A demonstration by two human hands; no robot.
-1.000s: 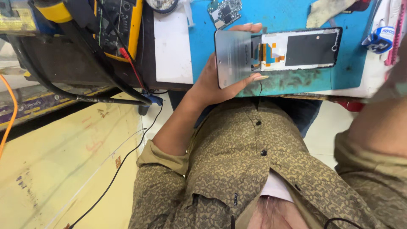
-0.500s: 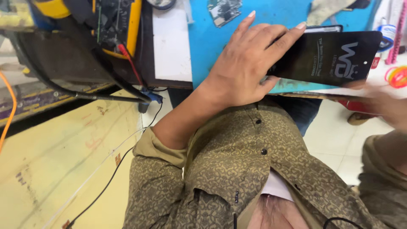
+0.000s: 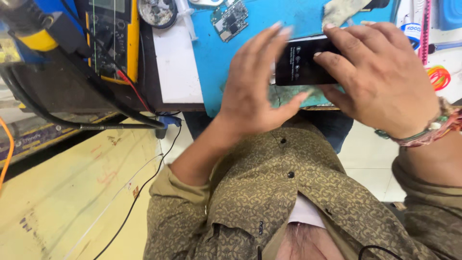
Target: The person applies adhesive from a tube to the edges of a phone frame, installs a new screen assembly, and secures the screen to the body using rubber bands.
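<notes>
1. Black, glossy phone panel (image 3: 301, 62) held flat just above the blue work mat (image 3: 231, 72), upper centre of the frame.
2. Right hand (image 3: 380, 79) clamped over the panel's right part, thumb under the lower edge, fingers (image 3: 344, 43) curled across the top face.
3. Left hand (image 3: 255, 91) at the panel's left edge, fingers spread and blurred; thumb tip near the lower edge, contact hard to judge, probably a light touch rather than a firm grasp.
4. Beaded bracelets (image 3: 428, 130) around the right wrist, right side of the frame.
5. Small green circuit board (image 3: 230, 18) lying on the mat, top centre, apart from both hands.
6. Yellow multimeter (image 3: 113, 33) at upper left, red and black leads (image 3: 134, 94) trailing down past the bench edge.
7. Round dish of small parts (image 3: 156, 10) at the top edge, between multimeter and circuit board.
8. Olive patterned shirt (image 3: 288, 192) filling the lower centre; pale yellow surface (image 3: 62, 192) at lower left.
</notes>
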